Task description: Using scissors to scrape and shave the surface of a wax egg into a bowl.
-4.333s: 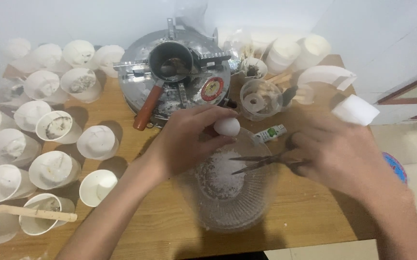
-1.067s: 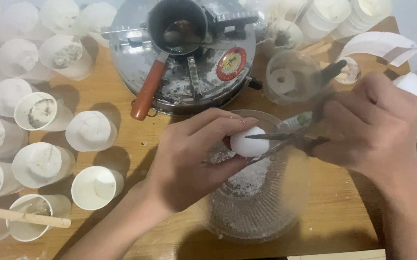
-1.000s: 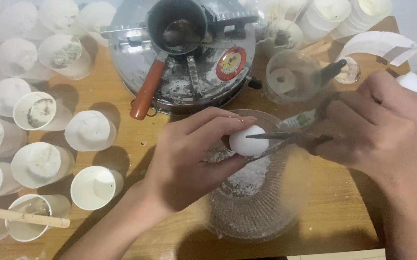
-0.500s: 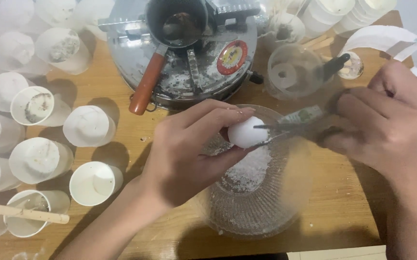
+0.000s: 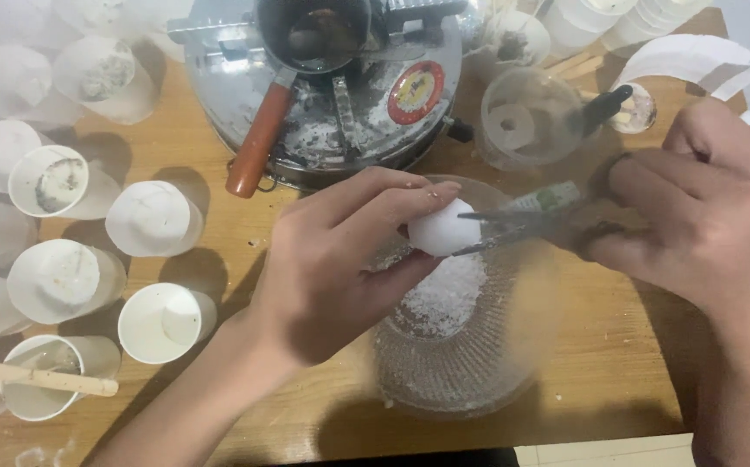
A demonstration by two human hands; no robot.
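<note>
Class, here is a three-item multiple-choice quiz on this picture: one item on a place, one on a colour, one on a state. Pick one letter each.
1. Where is the white egg held?
A. over the glass bowl
B. inside a paper cup
C. on the floor

2. What colour is the handle of the pot on the steel cooker?
A. blue
B. reddish brown
C. green

3. How do the scissors stand?
A. lying on the table
B. blade tips at the egg, held by the right hand
C. hanging on a wall

Answers: 1 A, the left hand grips the egg above the bowl holding white bits. 2 B, the handle shows reddish brown. 3 B, the tips meet the shell.
</note>
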